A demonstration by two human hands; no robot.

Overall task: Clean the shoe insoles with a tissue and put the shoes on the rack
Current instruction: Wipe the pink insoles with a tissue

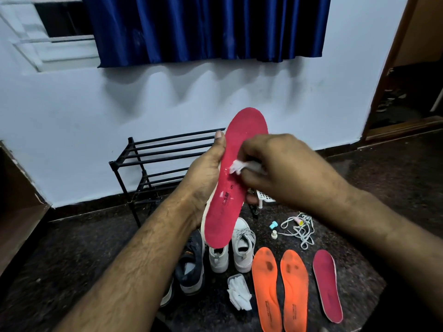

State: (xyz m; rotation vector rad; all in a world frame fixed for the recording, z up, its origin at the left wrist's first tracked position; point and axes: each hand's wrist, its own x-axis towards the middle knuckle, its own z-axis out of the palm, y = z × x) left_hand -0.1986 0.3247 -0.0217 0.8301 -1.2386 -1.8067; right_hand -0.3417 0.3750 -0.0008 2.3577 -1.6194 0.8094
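Red foam insole (pixel 236 178), held upright in the air above the floor: the left hand (pixel 206 173) grips it along its left edge, thumb up the side, fingers curled behind. The right hand (pixel 282 168) pinches a crumpled white tissue (pixel 236 167) and presses it against the insole's middle face. White flecks show on the red surface near the tissue.

Progress, as judged: wiping is under way on this insole. Its red mate (pixel 327 285) lies flat on the dark speckled floor (pixel 72 248) at right; whether it is cleaned cannot be told. The two orange insoles (pixel 280 291) beside it carry dark stains and appear untouched. The pair of white sneakers (pixel 231 250) and the dark navy sneaker (pixel 190 264) stand on the floor without insoles refitted. The black metal rack (pixel 155 161) against the wall holds nothing visible.

Room: spare white tissues (pixel 238 292) lie just beside the orange insoles. Loose white laces (pixel 299 230) and small caps sit near the right. The rack's front is partly hidden by both arms; floor to the left is open.
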